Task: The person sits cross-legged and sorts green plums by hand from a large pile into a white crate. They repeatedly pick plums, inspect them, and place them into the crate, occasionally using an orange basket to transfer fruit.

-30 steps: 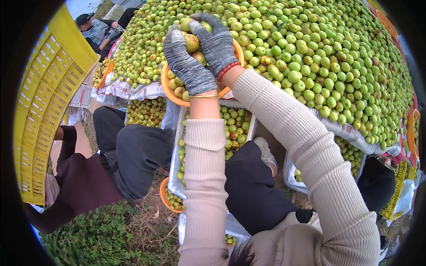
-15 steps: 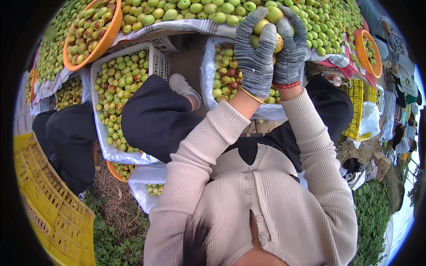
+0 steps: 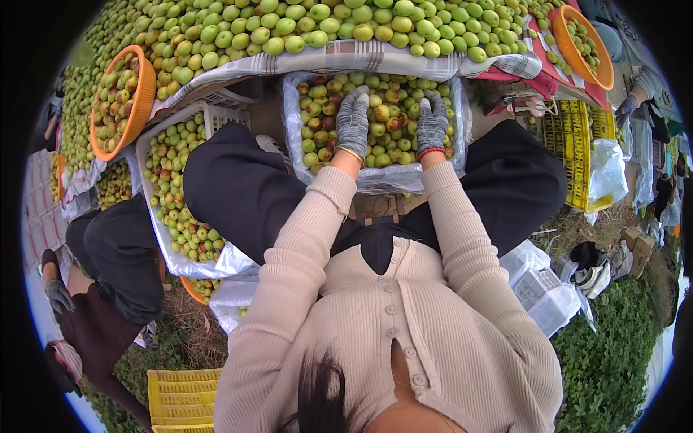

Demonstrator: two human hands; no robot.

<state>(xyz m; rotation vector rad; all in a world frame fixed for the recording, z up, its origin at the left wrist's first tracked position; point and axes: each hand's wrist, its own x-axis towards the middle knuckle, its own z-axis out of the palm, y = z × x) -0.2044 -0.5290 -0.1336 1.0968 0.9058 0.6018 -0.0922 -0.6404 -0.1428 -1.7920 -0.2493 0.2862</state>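
A plastic-lined crate (image 3: 289,123) stands between my knees, full of green and reddish-brown jujubes (image 3: 390,119). My left hand (image 3: 352,124), in a grey knit glove, lies over the fruit in the left part of the crate, fingers stretched out. Over the right part rests my right hand (image 3: 432,126), gloved alike, its fingers extended and slightly bent. Loose jujubes fill the gap between the two hands, and neither hand grips any. The fingertips touch or nearly touch the fruit.
A cloth-covered table (image 3: 303,61) heaped with green jujubes runs along the far side. Orange baskets (image 3: 144,94) sit on it. Another lined crate of jujubes (image 3: 180,187) is at my left, yellow crates (image 3: 567,144) at my right. Other people work at both sides.
Both hands have come down from the heap at the table's edge, where they cupped several jujubes, into the crate. They have parted and let the fruit go. My view has shifted too.
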